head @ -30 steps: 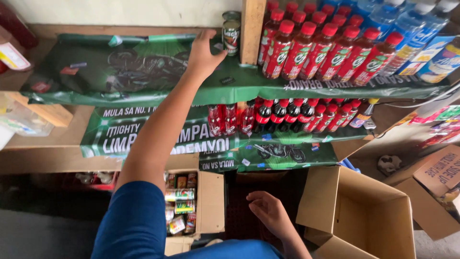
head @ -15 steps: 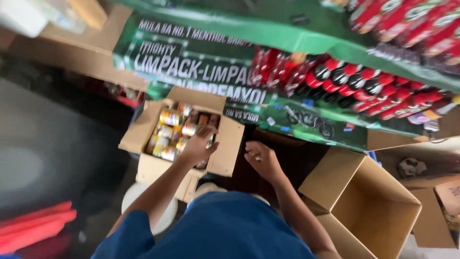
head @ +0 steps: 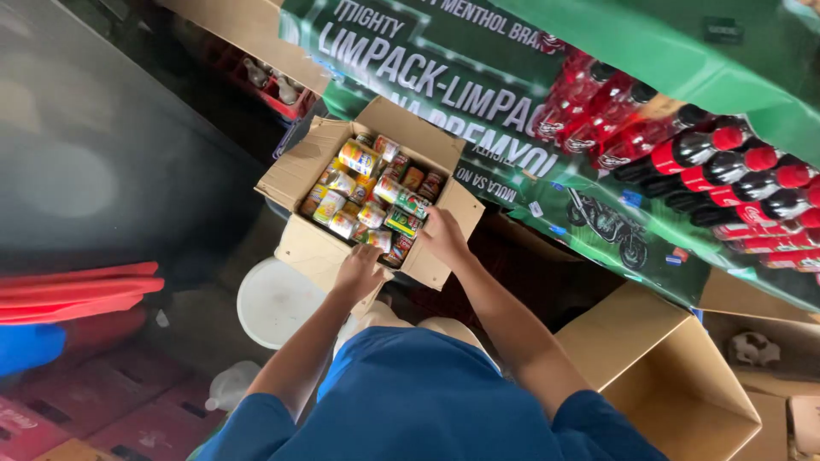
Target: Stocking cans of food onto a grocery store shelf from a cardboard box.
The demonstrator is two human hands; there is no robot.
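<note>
A green banner [head: 547, 128] with white lettering and a motorcycle picture is seen hanging across the upper right of the head view, and rows of red-capped dark soda bottles [head: 735, 179] are laid on their sides along the shelf beside it. An open, empty cardboard box [head: 675, 384] is set at the lower right, well apart from the hands. At the left, red plastic crates [head: 94, 418] are stacked on the floor beneath flat red boards [head: 77, 290], and a white round lid [head: 278, 300] is found just below the central box. That central cardboard box [head: 312, 248], with its flaps folded outward, is placed at the middle of the view and is packed with small cans [head: 363, 192] bearing yellow, red and green labels, some upright and some tilted. The near edge of this box is met by the left hand [head: 359, 271], whose fingers are curled over the rim and onto the cans there; whether a can is gripped cannot be told. The right hand [head: 442, 236] is held at the box's right corner, its fingers closed around a green-labelled can [head: 412, 205] lying among the others.
</note>
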